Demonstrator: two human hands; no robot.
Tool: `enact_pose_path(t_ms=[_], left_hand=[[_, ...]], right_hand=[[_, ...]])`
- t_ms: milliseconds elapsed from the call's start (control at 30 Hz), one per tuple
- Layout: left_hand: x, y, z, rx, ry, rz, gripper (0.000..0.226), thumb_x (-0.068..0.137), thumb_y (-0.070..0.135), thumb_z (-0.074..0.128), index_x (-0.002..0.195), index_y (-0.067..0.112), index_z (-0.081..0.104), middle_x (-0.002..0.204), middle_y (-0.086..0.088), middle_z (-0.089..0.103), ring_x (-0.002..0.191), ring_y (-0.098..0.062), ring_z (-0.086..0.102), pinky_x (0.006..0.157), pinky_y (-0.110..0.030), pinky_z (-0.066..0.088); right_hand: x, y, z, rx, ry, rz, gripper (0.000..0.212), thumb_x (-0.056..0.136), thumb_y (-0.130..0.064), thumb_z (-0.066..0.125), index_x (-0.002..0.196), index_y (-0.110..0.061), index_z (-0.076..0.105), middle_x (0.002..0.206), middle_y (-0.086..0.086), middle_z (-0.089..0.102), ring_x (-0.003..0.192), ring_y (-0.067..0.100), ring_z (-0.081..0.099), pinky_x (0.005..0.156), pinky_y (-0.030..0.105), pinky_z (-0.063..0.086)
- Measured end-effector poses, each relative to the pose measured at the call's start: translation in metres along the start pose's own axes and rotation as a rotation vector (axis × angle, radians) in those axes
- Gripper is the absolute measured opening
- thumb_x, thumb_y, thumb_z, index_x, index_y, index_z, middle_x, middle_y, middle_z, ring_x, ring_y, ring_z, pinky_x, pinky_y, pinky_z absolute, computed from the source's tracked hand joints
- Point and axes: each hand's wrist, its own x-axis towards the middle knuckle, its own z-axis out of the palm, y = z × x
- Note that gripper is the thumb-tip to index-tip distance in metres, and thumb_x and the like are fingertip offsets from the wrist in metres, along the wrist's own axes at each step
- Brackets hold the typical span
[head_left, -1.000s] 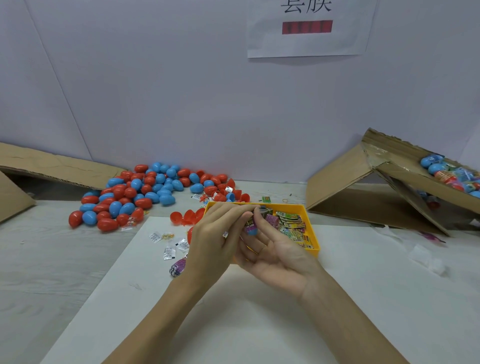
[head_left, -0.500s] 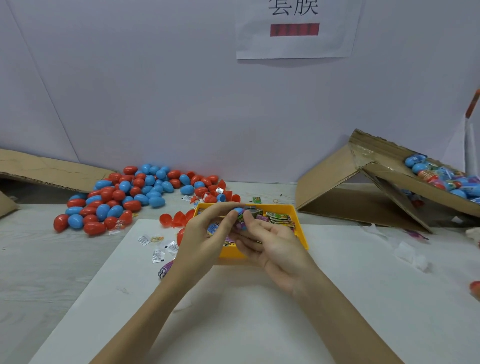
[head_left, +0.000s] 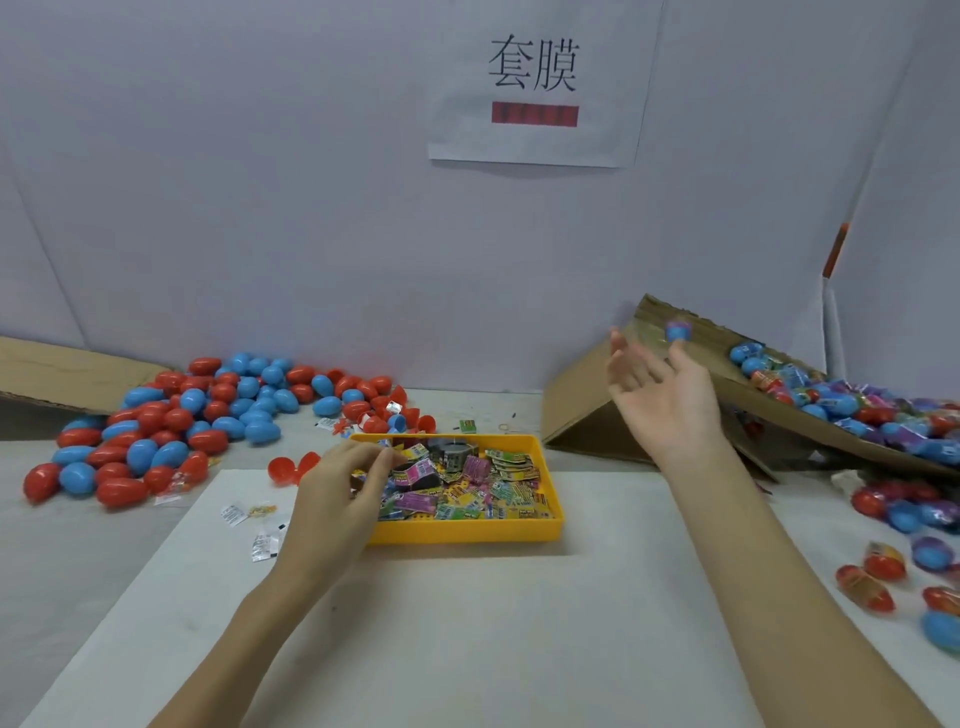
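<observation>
Egg (head_left: 679, 331) just above released right fingers (head_left: 641, 366); left fingers (head_left: 363, 460) pinching wrapper (head_left: 413, 453) in tray (head_left: 467, 534).

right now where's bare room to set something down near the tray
The widest bare patch is the white sheet in front of the tray, between the two forearms. A narrower strip lies right of the tray, in front of the box. Crowded: the egg pile at left, small packets by the left hand, wrapped eggs at right.
</observation>
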Motion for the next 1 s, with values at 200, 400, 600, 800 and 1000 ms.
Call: enact_pose_path(t_ms=[200, 400, 600, 800, 1000], left_hand=[[-0.005, -0.01, 0.002, 0.331, -0.075, 0.066, 0.023, 0.1, 0.023, 0.063, 0.12, 0.014, 0.071, 0.12, -0.001, 0.061, 0.112, -0.017, 0.049, 0.094, -0.029, 0.039], [0.024, -0.023, 0.005, 0.447, 0.001, -0.047, 0.031, 0.103, 0.035, 0.055, 0.122, 0.015, 0.068, 0.122, -0.002, 0.063, 0.113, -0.019, 0.052, 0.093, -0.033, 0.041], [0.114, -0.043, 0.019, 0.581, -0.12, -0.143, 0.031, 0.105, 0.02, 0.046, 0.129, 0.012, 0.063, 0.131, -0.014, 0.058, 0.113, -0.029, 0.057, 0.09, -0.038, 0.048], [0.156, -0.076, 0.019, 0.852, -0.435, -0.162, 0.048, 0.095, 0.004, 0.057, 0.139, 0.023, 0.061, 0.138, -0.011, 0.057, 0.125, -0.032, 0.048, 0.101, -0.038, 0.046], [0.144, -0.082, 0.003, 0.797, -0.31, -0.04, 0.016, 0.09, 0.008, 0.072, 0.106, 0.006, 0.077, 0.105, -0.012, 0.073, 0.093, -0.026, 0.066, 0.079, -0.034, 0.055]], right_hand=[[-0.016, 0.074, -0.04, -0.248, -0.038, 0.28, 0.026, 0.105, -0.015, 0.049, 0.114, -0.002, 0.07, 0.088, 0.007, 0.071, 0.072, 0.015, 0.07, 0.063, 0.026, 0.059], [-0.018, 0.102, -0.046, -0.348, -0.119, 0.333, 0.028, 0.106, -0.017, 0.049, 0.115, -0.002, 0.071, 0.082, 0.006, 0.069, 0.07, 0.013, 0.067, 0.064, 0.026, 0.058], [-0.019, 0.105, -0.05, -0.383, -0.101, 0.294, 0.029, 0.106, -0.017, 0.049, 0.113, -0.001, 0.072, 0.08, 0.007, 0.07, 0.068, 0.014, 0.068, 0.065, 0.027, 0.059], [-0.02, 0.106, -0.051, -0.379, -0.101, 0.26, 0.029, 0.106, -0.016, 0.05, 0.108, 0.0, 0.074, 0.079, 0.009, 0.07, 0.069, 0.015, 0.068, 0.062, 0.026, 0.058], [-0.024, 0.107, -0.046, -0.413, -0.097, 0.246, 0.03, 0.107, -0.016, 0.049, 0.109, -0.001, 0.074, 0.079, 0.008, 0.071, 0.07, 0.014, 0.067, 0.068, 0.028, 0.056]])
